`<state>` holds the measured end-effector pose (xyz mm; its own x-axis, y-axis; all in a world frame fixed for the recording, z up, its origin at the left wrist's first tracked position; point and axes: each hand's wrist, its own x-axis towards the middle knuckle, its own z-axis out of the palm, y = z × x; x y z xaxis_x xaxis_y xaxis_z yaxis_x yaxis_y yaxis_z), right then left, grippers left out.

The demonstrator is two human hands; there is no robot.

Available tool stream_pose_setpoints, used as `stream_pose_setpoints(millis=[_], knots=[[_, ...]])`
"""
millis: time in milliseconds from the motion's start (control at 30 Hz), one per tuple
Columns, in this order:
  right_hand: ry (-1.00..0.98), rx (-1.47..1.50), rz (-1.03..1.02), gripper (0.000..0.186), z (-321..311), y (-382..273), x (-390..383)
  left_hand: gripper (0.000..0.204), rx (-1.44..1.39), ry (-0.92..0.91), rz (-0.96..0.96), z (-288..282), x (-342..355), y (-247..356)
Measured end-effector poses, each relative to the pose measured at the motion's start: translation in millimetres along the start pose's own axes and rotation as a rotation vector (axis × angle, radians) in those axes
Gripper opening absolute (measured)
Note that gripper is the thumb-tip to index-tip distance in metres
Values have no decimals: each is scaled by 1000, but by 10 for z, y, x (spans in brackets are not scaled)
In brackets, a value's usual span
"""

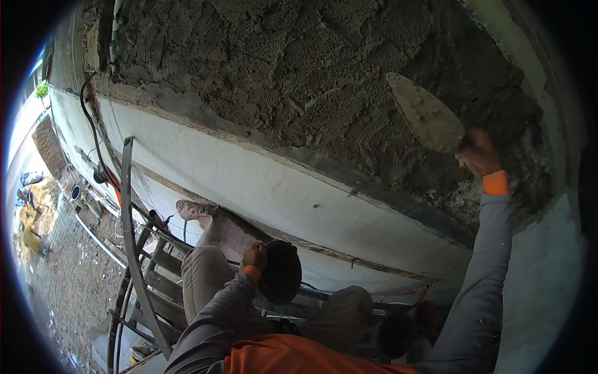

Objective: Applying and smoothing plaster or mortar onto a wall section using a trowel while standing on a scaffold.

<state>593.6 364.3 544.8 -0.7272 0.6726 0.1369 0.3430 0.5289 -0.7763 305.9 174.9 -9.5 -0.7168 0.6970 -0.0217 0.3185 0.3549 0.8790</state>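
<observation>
Our right hand (pixel 478 154) is raised to the wall, fingers wrapped around the handle of a mortar-smeared trowel (pixel 425 114). The blade is tilted, its point up and to the left, lying against the rough grey plaster (pixel 280 75). Our left hand (pixel 255 255) sits low, just above the knees, fingers clasped on the rim of a dark round pan (pixel 281 272), which is tipped on edge. Below the plaster runs a smooth white band of wall (pixel 249 181). We are perched on a metal scaffold frame (pixel 132 249); the ground (pixel 68 274) lies well below on the left.
</observation>
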Motion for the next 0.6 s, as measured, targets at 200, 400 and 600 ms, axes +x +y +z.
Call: stream_pose_setpoints(millis=[200, 400, 600], knots=[[830, -386, -123, 15, -249, 10, -138, 34, -11, -21, 8, -47, -98, 73], [493, -831, -206, 20, 158, 472, 94, 33, 21, -37, -19, 13, -95, 41], [436, -924, -243, 20, 360, 679, 415, 30, 85, -41, 25, 72, -147, 51]])
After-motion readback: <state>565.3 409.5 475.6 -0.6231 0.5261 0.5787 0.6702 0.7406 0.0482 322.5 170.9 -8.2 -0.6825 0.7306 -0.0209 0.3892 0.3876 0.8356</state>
